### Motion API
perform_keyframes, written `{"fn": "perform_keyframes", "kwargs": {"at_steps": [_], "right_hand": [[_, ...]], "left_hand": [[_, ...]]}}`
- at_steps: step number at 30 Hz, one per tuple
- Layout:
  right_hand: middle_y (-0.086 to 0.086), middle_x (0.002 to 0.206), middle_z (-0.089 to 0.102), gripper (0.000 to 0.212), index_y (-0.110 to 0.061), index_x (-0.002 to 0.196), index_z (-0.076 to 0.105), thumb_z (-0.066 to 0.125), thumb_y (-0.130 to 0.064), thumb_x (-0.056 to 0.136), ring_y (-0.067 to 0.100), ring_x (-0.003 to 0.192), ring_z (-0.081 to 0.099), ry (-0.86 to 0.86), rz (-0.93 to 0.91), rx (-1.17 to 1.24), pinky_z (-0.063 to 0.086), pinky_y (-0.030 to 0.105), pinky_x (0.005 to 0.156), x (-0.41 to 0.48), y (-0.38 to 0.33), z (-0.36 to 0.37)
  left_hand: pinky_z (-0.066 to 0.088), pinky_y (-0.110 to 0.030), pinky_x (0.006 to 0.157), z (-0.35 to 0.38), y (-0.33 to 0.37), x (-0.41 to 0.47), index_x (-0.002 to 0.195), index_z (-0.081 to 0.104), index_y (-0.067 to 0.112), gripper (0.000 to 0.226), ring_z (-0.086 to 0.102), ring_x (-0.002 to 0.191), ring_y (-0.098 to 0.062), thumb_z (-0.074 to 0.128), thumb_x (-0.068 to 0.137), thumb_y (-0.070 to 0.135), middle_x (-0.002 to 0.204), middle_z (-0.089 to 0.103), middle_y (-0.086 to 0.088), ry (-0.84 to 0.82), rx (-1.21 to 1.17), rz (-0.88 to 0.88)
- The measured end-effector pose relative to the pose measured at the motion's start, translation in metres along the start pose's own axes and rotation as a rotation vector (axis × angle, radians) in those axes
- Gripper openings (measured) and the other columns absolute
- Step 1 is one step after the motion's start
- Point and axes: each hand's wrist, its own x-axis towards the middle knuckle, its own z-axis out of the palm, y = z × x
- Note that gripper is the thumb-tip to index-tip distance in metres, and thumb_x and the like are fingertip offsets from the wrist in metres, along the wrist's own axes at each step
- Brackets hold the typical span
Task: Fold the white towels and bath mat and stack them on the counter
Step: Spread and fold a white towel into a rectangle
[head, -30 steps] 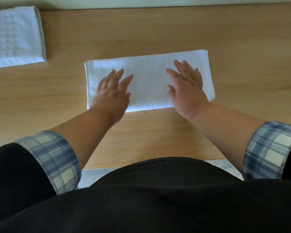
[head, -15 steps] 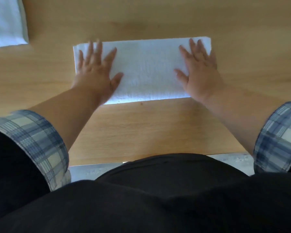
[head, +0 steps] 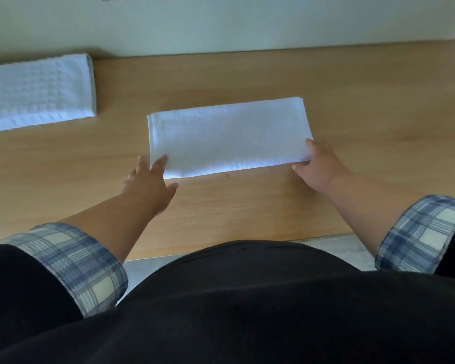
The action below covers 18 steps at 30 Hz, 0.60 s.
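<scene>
Towel lay along bench near edge | left hand fingers straight, touching left corner | right hand opposite, grip unclear

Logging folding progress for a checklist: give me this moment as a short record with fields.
towel: folded, flat on the counter, mid-view
left hand: straight fingers touch its near left corner
right hand: at its near right corner; grip unclear
waffle-textured mat: folded, far left, apart from the towel
stacked: not yet
</scene>
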Motion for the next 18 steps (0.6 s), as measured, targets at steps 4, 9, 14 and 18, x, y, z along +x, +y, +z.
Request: {"fn": "perform_keyframes", "kwargs": {"at_steps": [4, 9, 14, 18], "right_hand": [[0.006, 0.158, 0.027, 0.072, -0.027, 0.153, 0.032, 0.066, -0.042, 0.090, 0.025, 0.138, 0.039, 0.011, 0.113, 0.191, 0.034, 0.030, 0.105, -0.016, -0.012, 0.000], [0.008, 0.141, 0.049, 0.053, -0.037, 0.140, 0.048, 0.065, -0.045, 0.090, 0.021, 0.101, 0.056, -0.011, 0.118, 0.304, 0.047, 0.031, 0.091, -0.007, -0.015, -0.017], [-0.006, 0.097, 0.066, 0.036, -0.037, 0.123, 0.058, 0.069, -0.037, 0.089, 0.007, 0.065, 0.056, -0.058, 0.131, 0.433, 0.040, 0.015, 0.051, 0.024, -0.018, -0.021], [-0.010, 0.084, 0.055, 0.025, -0.031, 0.104, 0.061, 0.072, -0.022, 0.084, 0.008, 0.058, 0.047, -0.042, 0.229, 0.480, 0.036, 0.020, 0.047, 0.046, -0.019, -0.020]], "left_hand": [[0.045, -0.049, 0.091, -0.006, 0.018, -0.022, 0.156, 0.010, 0.034, 0.077, 0.040, 0.131, -0.042, 0.054, 0.095, 0.052, 0.157, 0.021, -0.015, -0.041, -0.426, -0.188], [0.046, -0.047, 0.079, -0.012, 0.025, -0.012, 0.151, 0.021, 0.034, 0.066, 0.051, 0.113, -0.038, 0.054, 0.095, 0.051, 0.148, 0.037, -0.016, 0.018, -0.795, -0.329], [0.038, -0.032, 0.053, -0.016, 0.025, 0.021, 0.137, 0.038, 0.039, 0.056, 0.057, 0.076, -0.025, 0.057, 0.088, 0.059, 0.120, 0.059, -0.008, 0.148, -0.872, -0.436], [0.043, -0.030, 0.056, -0.017, 0.022, 0.034, 0.111, 0.049, 0.043, 0.036, 0.057, 0.068, -0.023, 0.062, 0.078, 0.052, 0.106, 0.066, -0.006, 0.151, -0.944, -0.542]]}}
